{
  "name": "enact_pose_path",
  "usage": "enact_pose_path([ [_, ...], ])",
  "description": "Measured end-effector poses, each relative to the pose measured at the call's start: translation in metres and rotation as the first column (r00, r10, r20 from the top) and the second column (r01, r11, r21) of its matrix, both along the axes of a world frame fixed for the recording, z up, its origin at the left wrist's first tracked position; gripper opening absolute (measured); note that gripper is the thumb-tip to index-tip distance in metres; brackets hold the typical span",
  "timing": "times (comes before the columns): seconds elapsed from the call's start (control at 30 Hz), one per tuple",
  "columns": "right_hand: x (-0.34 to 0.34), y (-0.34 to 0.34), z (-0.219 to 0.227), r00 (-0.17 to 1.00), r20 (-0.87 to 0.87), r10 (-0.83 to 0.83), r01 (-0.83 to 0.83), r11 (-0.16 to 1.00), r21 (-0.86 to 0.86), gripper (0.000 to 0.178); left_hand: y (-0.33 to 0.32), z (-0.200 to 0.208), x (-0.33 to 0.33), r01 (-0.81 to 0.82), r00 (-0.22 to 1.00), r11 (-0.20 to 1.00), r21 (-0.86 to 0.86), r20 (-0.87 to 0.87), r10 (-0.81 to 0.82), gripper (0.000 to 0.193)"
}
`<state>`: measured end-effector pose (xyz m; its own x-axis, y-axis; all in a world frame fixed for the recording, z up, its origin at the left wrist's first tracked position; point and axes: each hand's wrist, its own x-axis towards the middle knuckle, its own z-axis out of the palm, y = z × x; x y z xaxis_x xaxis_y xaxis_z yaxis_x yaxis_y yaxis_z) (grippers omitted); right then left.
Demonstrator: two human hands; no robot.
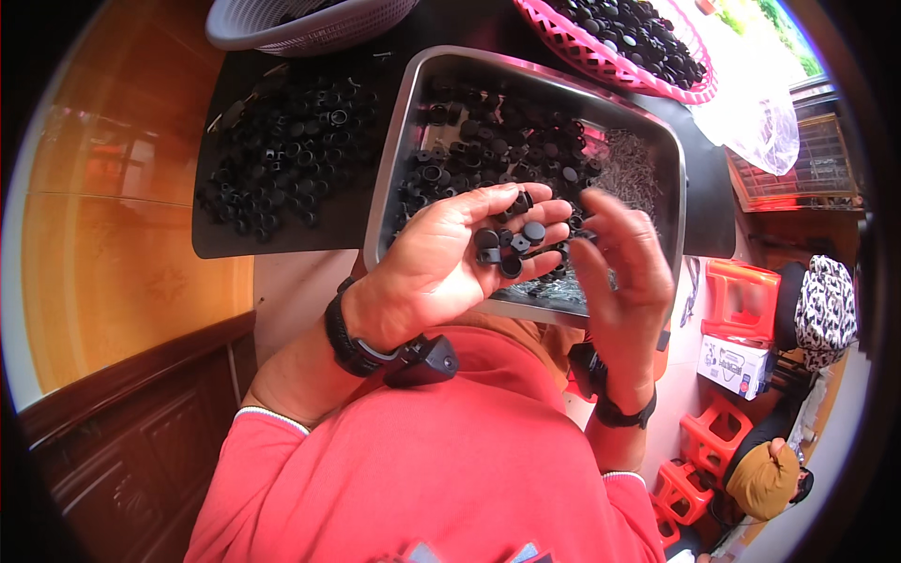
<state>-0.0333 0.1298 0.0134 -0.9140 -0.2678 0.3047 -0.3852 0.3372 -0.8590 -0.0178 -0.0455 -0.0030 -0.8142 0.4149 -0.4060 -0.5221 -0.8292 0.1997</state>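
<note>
My left hand (434, 251) is turned palm up over the near part of a metal tray (389, 169). Several small black plastic pieces (513, 246), some ring-shaped and some with round caps, rest on its palm and fingers, and its thumb lies by one of them. Just to the right hovers my right hand (633, 272), thumb and fingers curved toward the left; motion smears its fingertips, so whether it holds a piece is unclear. Loose black plastic pieces (507, 141) of the same sort lie in the tray, beside a heap of thin metal pins (631, 169).
Left of the tray, a pile of black ring-shaped pieces (291, 155) covers part of the black table (221, 242). A pale basket (310, 33) and a pink basket (601, 68) of black caps stand at the back. Red stools (740, 296) and a person's hand (776, 448) are at right.
</note>
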Motion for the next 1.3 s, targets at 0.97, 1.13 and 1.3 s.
enact_pose_path([
  [0.97,0.003,0.005,-0.008,0.955,-0.294,-0.039,0.077,0.990,0.118,0.021,0.027,0.002,-0.015,0.022,0.995,1.000,0.009,-0.097,-0.021,0.044],
  [1.13,-0.003,0.003,-0.008,0.969,-0.246,0.019,0.037,0.974,0.223,0.015,0.034,0.003,-0.015,0.001,1.000,1.000,0.015,-0.031,-0.001,0.043],
  [1.3,-0.005,-0.001,-0.004,0.982,-0.179,0.066,-0.017,0.965,0.263,0.012,0.029,-0.005,-0.012,0.040,0.994,0.996,0.081,-0.108,-0.031,0.043],
])
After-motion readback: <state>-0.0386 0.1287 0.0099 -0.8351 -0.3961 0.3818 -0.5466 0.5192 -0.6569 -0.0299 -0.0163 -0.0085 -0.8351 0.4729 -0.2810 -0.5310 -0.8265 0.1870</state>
